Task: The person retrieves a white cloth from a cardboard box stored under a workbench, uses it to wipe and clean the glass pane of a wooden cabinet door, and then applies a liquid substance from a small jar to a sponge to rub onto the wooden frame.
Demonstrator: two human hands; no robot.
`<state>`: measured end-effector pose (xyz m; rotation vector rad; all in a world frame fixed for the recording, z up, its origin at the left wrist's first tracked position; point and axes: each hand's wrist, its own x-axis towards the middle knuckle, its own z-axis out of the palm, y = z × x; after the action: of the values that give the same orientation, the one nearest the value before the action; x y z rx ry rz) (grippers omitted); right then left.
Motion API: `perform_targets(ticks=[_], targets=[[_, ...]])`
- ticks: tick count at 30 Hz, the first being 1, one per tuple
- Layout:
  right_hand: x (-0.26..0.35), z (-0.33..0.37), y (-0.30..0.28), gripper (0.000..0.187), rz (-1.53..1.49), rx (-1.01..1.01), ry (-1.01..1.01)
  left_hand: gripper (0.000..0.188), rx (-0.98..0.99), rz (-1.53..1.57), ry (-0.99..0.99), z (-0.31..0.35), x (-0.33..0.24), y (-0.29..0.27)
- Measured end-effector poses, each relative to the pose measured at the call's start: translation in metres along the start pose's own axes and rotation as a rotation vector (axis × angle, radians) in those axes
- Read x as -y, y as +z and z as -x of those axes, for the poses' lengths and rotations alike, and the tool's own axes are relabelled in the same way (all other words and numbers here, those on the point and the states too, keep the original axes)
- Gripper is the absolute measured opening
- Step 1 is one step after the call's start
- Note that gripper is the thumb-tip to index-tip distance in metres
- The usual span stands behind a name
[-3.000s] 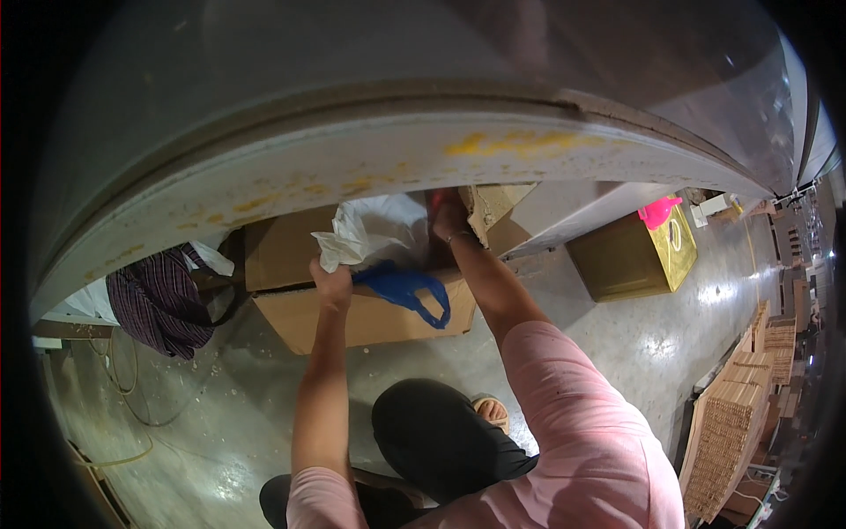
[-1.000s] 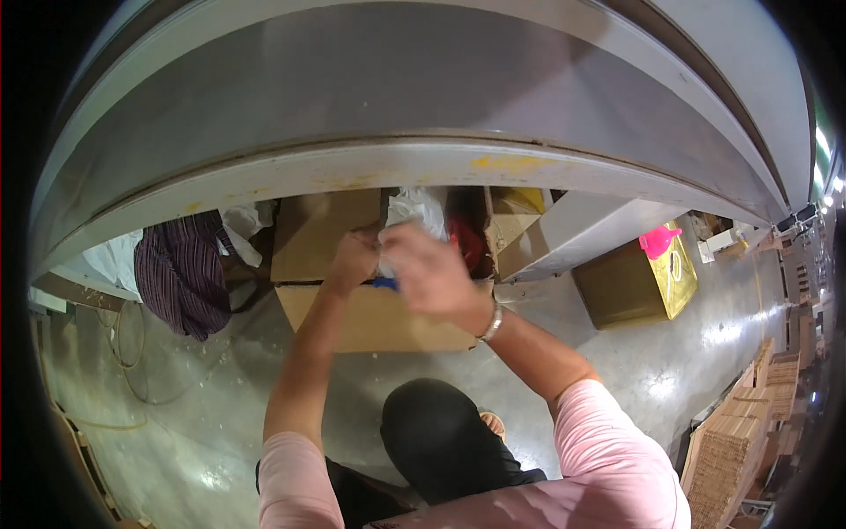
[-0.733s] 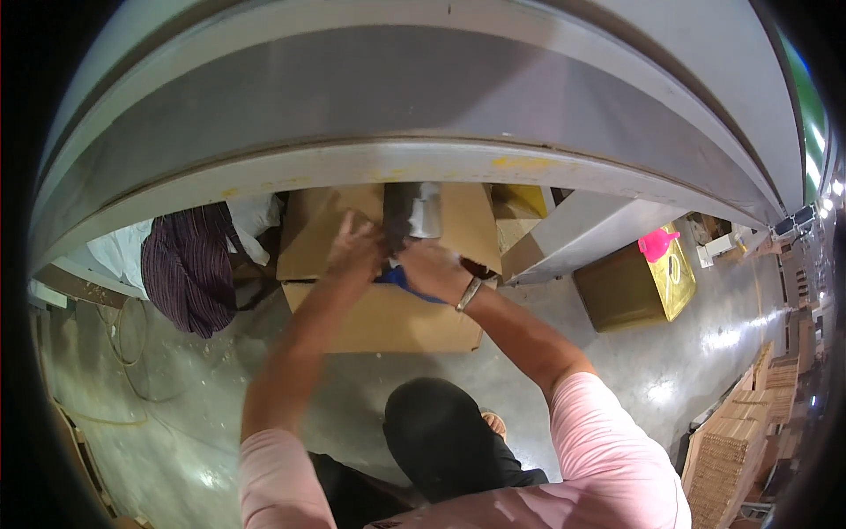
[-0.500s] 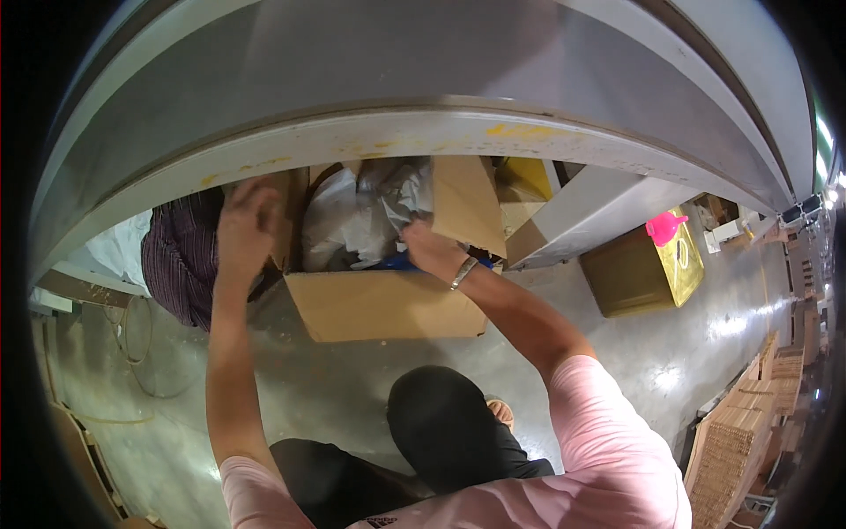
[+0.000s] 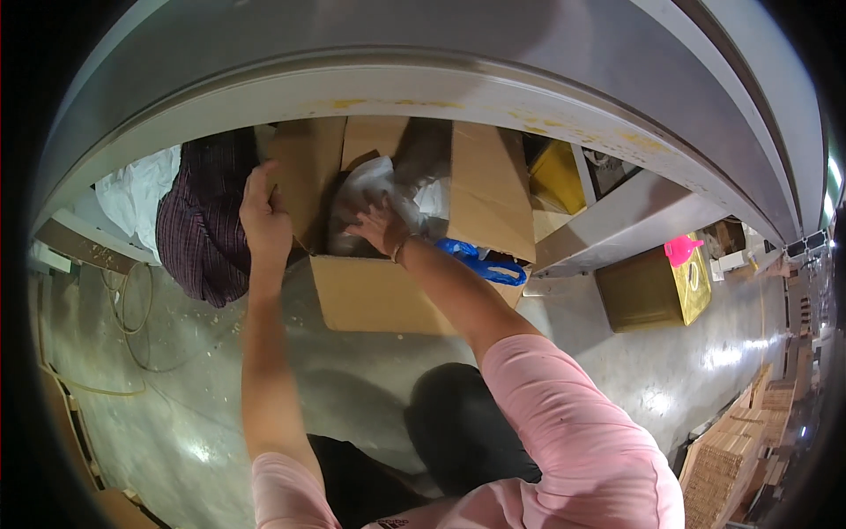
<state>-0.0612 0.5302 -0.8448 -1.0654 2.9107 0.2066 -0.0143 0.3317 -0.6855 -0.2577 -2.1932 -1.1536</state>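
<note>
Head view: nearest you, your dark-trousered knee [image 5: 471,428] sits below the cardboard box [image 5: 383,295], whose flaps stand open. Your right forearm slants up and leftward over the box's front wall, beside a blue plastic bag [image 5: 485,264] at the front right corner. Your right hand [image 5: 381,227] lies with fingers spread on a pale, crumpled plastic bag [image 5: 357,187] in the left part of the box; it rests on the bag and is not closed round it. The bag lies right under those fingers and to the right of your left hand [image 5: 265,216], so the right is nearer. Being crumpled, it shows no clear long axis. Your left hand is raised by the left flap [image 5: 310,181], fingers extended; whether it touches the flap you cannot tell. Beyond its outer side hangs a dark striped cloth [image 5: 207,234].
</note>
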Motion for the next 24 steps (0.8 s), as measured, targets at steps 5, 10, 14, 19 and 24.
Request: perform_targets(ticks=[5, 10, 14, 19, 24], targets=[[0.018, -0.021, 0.014, 0.033, -0.103, 0.047, 0.083, 0.047, 0.021, -0.205, 0.069, 0.010, 0.003, -0.037], [-0.170, 0.019, 0.102, 0.043, 0.500, -0.155, 0.178, 0.046, -0.012, 0.065, 0.064, -0.011, -0.004, 0.019], [-0.069, -0.030, 0.050, 0.040, -0.423, -0.319, 0.424, 0.046, -0.044, -0.114, 0.036, 0.009, 0.031, -0.047], [-0.110, 0.002, 0.041, 0.032, -0.702, -0.652, 0.617, 0.046, -0.023, -0.033, 0.031, 0.000, 0.009, -0.018], [-0.061, -0.043, 0.014, 0.020, -0.200, -0.181, 0.552, 0.047, -0.010, -0.124, 0.006, 0.006, 0.019, -0.047]])
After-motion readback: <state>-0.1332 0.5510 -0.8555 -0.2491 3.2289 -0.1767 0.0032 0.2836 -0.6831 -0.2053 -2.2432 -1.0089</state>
